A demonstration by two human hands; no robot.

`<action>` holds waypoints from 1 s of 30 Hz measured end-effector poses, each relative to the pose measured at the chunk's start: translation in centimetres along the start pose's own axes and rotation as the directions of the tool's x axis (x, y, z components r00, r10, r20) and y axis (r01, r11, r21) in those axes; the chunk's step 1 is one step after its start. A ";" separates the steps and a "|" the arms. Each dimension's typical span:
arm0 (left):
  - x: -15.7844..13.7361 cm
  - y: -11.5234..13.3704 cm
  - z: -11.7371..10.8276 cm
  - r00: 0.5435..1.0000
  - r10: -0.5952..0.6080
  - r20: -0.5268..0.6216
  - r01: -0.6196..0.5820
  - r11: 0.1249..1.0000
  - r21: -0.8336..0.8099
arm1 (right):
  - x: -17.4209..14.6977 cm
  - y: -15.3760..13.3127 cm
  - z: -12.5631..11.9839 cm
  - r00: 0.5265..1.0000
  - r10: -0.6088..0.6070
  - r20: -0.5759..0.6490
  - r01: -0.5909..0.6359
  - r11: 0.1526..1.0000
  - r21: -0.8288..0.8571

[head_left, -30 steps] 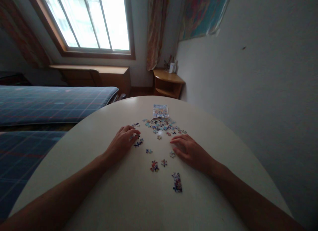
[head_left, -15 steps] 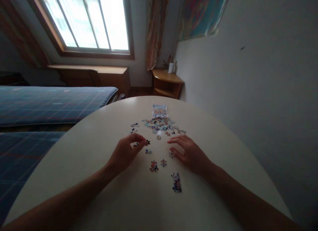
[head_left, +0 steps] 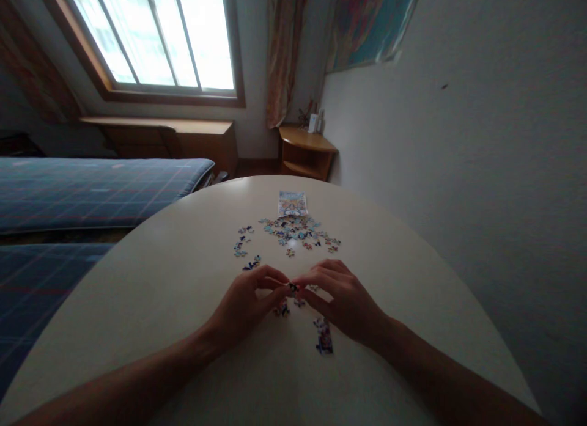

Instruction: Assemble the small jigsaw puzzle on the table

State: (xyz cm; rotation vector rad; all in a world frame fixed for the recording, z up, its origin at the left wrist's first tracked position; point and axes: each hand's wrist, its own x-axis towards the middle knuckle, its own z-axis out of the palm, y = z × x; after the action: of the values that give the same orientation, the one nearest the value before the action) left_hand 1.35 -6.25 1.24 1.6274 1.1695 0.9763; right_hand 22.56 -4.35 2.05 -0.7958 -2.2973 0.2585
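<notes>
My left hand (head_left: 245,297) pinches a small dark jigsaw puzzle piece (head_left: 292,287) between thumb and fingertips, just above the table. From the other side my right hand (head_left: 343,294) closes its thumb and fingers on the same piece. Below the fingers lie loose pieces (head_left: 283,308), partly covered by the hands. A joined strip of pieces (head_left: 324,337) lies nearer to me, beside my right wrist. Beyond the hands spreads a heap of mixed pieces (head_left: 296,229), with a printed picture sheet (head_left: 292,204) behind it.
Several dark blue pieces (head_left: 239,250) lie in a loose curve left of the heap. Everything rests on a round white table (head_left: 183,249). A plaid mattress (head_left: 101,190) stands to the left, a wall (head_left: 481,169) to the right, and a corner shelf (head_left: 307,139) behind.
My left hand has carried the dark piece right and toward me. My right hand has moved slightly left, and its fingers have closed on that piece.
</notes>
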 end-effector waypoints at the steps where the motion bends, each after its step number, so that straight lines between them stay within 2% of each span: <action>1: 0.0 0.0 0.0 1.000 0.010 0.008 -0.010 1.000 0.007 | 0.0 0.1 0.0 1.000 0.001 0.004 -0.001 1.000 -0.001; 8: 0.0 0.1 -0.4 0.993 0.119 0.019 -0.120 0.989 0.084 | 0.0 0.2 -0.3 1.000 -0.010 0.010 0.010 1.000 -0.002; 14: 0.3 0.5 -0.9 0.996 0.068 0.061 -0.075 0.991 0.110 | 0.0 0.2 -0.2 0.999 -0.028 0.022 0.028 1.000 0.012; 20: 1.0 -0.1 -2.5 1.000 0.010 -0.015 -0.006 0.973 0.230 | -0.2 0.5 -0.2 0.994 -0.015 0.104 0.010 0.999 0.046; 24: 1.5 -0.6 -3.7 0.999 -0.031 -0.038 0.041 0.945 0.325 | -0.2 0.4 -0.3 0.987 -0.022 0.162 0.012 0.998 0.063; 30: 1.1 -0.9 -4.1 0.998 -0.060 -0.015 0.059 0.875 0.480 | -0.1 0.3 -0.3 0.976 -0.023 0.218 0.009 0.998 0.067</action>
State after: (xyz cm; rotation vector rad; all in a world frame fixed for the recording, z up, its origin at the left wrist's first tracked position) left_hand -2.44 -4.20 1.77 1.9591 1.5404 0.6728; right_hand 22.97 -4.15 2.07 -0.7468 -2.4854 0.4308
